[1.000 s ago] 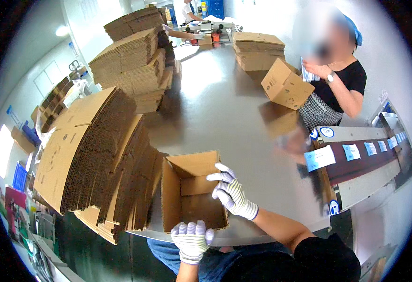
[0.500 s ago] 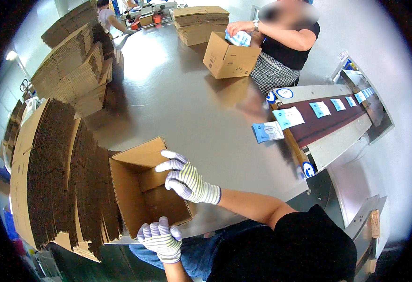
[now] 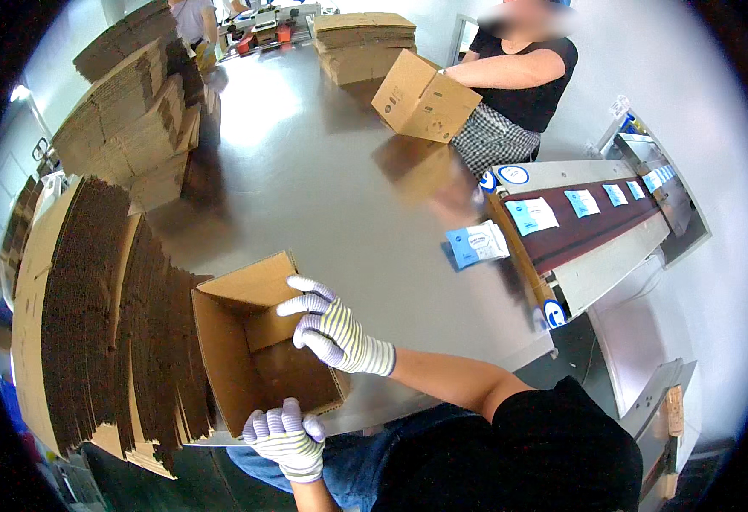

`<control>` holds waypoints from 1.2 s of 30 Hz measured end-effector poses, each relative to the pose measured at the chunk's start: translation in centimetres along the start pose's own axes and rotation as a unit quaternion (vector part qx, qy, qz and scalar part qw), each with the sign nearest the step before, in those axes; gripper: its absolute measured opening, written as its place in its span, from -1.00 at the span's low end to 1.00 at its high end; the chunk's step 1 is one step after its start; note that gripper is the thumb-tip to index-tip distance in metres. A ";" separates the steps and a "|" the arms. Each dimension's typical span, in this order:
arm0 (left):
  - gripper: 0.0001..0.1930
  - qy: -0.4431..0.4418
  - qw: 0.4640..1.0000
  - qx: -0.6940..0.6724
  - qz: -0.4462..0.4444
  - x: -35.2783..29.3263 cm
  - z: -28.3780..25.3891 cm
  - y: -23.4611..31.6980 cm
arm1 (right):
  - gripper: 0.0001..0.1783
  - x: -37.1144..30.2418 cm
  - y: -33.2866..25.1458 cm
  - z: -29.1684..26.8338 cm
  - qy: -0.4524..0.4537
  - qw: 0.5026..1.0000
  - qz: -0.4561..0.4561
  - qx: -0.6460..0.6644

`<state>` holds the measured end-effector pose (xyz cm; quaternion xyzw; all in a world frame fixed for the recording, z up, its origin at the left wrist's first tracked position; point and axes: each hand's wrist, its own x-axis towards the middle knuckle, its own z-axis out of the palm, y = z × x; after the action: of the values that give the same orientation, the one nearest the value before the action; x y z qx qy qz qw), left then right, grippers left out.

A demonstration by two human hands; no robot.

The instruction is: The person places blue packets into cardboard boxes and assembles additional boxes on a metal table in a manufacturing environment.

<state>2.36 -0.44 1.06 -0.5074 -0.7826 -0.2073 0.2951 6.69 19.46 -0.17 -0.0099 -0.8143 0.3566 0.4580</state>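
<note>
An open-topped cardboard box (image 3: 259,375) stands on the near edge of the metal table (image 3: 340,205), its inside showing no contents. My left hand (image 3: 287,439), in a striped knit glove, is closed over the near rim of the box. In a matching glove, my right hand (image 3: 336,333) is at the right rim. Its fingers are bent and spread apart over the opening, with nothing seen between them. Part of the right wall is hidden behind that hand.
Stacks of flattened cartons (image 3: 84,316) crowd the left side. On the right, a conveyor belt (image 3: 562,230) carries blue-and-white soft packs (image 3: 532,216); one blue-and-white pack (image 3: 478,245) lies at its table end. Across the table, a co-worker (image 3: 523,72) handles another box (image 3: 425,98).
The view has shifted slightly; my hands keep their places on the box. Packs have advanced toward the table. The co-worker's box has tilted, and the pack in their hand is out of sight.
</note>
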 end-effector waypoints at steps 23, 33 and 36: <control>-0.79 -0.005 1.000 -0.010 -0.004 -0.1 0.0 0.0 | -0.79 0.1 -0.2 0.1 0.012 1.000 0.004 -0.006; -0.79 0.001 1.000 0.000 0.001 -0.2 0.1 -0.2 | -0.78 0.1 -0.1 0.2 0.000 1.000 0.004 -0.005; -0.79 0.003 1.000 -0.005 0.000 -0.1 0.1 -0.1 | -0.78 0.2 -0.2 0.1 0.001 1.000 0.005 -0.003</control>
<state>2.26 -0.53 0.88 -0.5083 -0.7805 -0.2126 0.2953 6.56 19.32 0.11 -0.0160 -0.8146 0.3564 0.4573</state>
